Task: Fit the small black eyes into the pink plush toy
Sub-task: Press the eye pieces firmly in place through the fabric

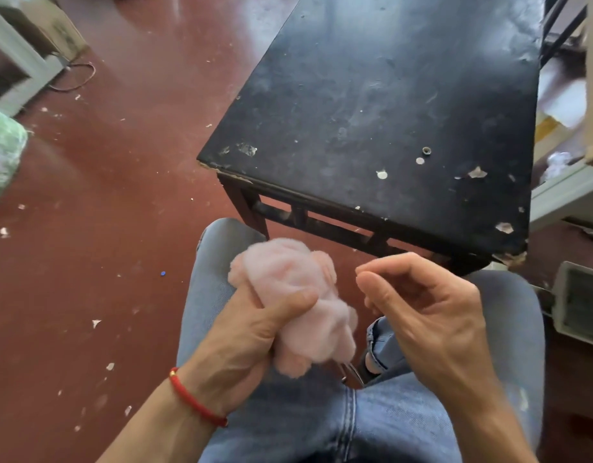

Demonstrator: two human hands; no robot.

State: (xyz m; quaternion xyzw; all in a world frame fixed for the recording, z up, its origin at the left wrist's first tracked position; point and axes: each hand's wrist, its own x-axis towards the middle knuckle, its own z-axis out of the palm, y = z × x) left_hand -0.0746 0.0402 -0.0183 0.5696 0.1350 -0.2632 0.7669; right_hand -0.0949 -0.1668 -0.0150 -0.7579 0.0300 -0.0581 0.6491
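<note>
The red floor point(104, 202) is the biggest thing here, with white scraps all over it; next comes the black bench point(388, 105), chipped and dusty, with only a few tiny round bits near its front edge, and I cannot tell if they are eyes; the person sits with blue jeans point(322, 422) under both hands. The pink plush toy point(288, 295) is over the lap, squeezed in the left hand point(251, 332), whose fingers wrap tight around its middle; it looks soft, light and squashy, so a firm hold near the face would help. The right hand point(422, 309) is just beside it, fingers pinched together; whether they hold an eye I cannot tell; no box or bowl shows.
</note>
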